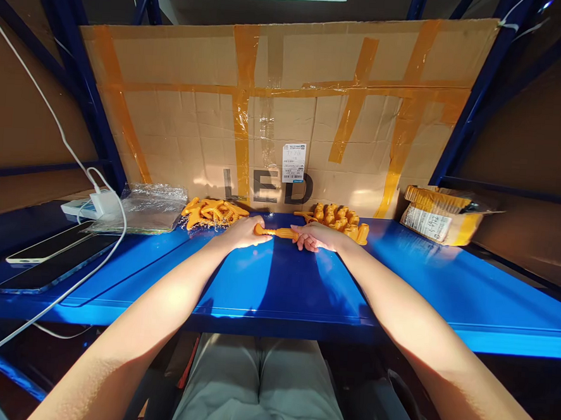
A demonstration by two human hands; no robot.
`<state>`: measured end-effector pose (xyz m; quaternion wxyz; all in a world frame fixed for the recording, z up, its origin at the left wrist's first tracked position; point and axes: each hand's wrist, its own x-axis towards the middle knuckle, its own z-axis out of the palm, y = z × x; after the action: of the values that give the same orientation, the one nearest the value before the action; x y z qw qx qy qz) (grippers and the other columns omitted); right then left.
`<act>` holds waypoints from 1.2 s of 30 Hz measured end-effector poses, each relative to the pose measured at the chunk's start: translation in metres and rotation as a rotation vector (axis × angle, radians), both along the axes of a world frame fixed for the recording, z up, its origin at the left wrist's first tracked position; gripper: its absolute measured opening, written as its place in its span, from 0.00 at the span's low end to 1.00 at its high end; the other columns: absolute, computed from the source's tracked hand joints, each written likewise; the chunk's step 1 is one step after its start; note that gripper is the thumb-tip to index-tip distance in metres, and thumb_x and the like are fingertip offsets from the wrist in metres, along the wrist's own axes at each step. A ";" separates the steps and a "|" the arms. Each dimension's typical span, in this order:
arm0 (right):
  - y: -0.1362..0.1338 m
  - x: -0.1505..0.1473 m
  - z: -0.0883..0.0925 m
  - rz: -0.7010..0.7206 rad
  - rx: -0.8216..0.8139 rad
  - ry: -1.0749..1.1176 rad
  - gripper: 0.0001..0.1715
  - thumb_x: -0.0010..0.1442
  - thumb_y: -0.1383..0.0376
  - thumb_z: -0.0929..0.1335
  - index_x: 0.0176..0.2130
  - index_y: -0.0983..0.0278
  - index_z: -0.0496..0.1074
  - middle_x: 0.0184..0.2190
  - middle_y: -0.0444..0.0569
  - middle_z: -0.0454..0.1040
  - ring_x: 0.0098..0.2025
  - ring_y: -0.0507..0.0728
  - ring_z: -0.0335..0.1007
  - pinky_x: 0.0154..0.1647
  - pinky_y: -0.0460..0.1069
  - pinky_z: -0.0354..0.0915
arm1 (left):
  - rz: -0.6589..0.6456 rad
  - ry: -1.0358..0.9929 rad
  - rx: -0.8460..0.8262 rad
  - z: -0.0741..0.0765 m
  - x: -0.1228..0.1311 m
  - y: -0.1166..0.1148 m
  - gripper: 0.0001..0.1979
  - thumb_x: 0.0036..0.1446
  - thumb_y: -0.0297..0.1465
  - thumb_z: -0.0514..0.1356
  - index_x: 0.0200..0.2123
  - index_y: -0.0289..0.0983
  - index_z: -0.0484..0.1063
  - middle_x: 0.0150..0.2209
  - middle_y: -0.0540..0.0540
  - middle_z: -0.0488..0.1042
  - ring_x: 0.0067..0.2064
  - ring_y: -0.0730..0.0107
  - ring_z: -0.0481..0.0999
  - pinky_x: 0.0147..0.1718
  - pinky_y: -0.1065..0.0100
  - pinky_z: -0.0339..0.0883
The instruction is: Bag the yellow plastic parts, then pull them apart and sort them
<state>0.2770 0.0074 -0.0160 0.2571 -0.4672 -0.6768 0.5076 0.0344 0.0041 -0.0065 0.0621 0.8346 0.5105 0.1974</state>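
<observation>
My left hand (242, 232) is closed at the rounded left end of an orange ribbed plastic piece (283, 233). The fingers of my right hand (320, 236) are curled around its other end, so the piece lies level between both hands, just above the blue shelf. Behind my left hand is a pile of orange plastic parts (214, 212), some of them curved. Beyond my right hand, several chunky orange plastic pieces (340, 215) stand close together in rows. My fingers cover part of the held piece, and its exact kind does not show.
The blue shelf (161, 298) backs onto a taped cardboard sheet (190, 128). At left lie two phones (63, 263), a white charger with a cable (101, 203) and a clear plastic packet (154, 205). An opened yellow package (439, 216) sits at the right.
</observation>
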 end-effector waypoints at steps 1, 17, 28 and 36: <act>0.001 0.000 0.000 0.004 -0.014 0.004 0.33 0.56 0.40 0.69 0.27 0.67 0.71 0.17 0.49 0.72 0.12 0.46 0.58 0.09 0.43 0.53 | 0.003 0.006 0.005 0.000 0.000 0.000 0.18 0.51 0.48 0.62 0.35 0.41 0.66 0.19 0.54 0.74 0.28 0.64 0.76 0.26 0.70 0.59; 0.000 -0.008 0.005 -0.127 -0.221 0.120 0.30 0.68 0.49 0.61 0.25 0.68 0.68 0.15 0.51 0.71 0.10 0.47 0.58 0.09 0.41 0.55 | 0.053 -0.002 0.036 0.000 0.002 -0.002 0.18 0.53 0.48 0.63 0.38 0.42 0.68 0.21 0.54 0.75 0.29 0.64 0.76 0.28 0.69 0.59; -0.005 -0.015 0.016 -0.271 -0.377 0.175 0.22 0.68 0.53 0.62 0.30 0.65 0.66 0.15 0.46 0.69 0.11 0.45 0.56 0.09 0.39 0.54 | 0.091 0.072 0.095 0.003 0.005 -0.006 0.18 0.54 0.48 0.63 0.39 0.42 0.69 0.30 0.49 0.77 0.35 0.60 0.77 0.32 0.67 0.62; -0.002 -0.012 0.014 -0.217 -0.402 0.170 0.24 0.69 0.52 0.59 0.30 0.65 0.67 0.15 0.45 0.68 0.11 0.45 0.53 0.08 0.39 0.52 | 0.118 0.117 0.176 0.003 0.009 -0.009 0.18 0.53 0.47 0.64 0.40 0.41 0.69 0.41 0.44 0.78 0.42 0.56 0.77 0.36 0.66 0.65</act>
<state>0.2651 0.0050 -0.0025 0.2680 -0.5346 -0.4837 0.6390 0.0433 -0.0046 -0.0031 -0.0529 0.8156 0.5420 0.1955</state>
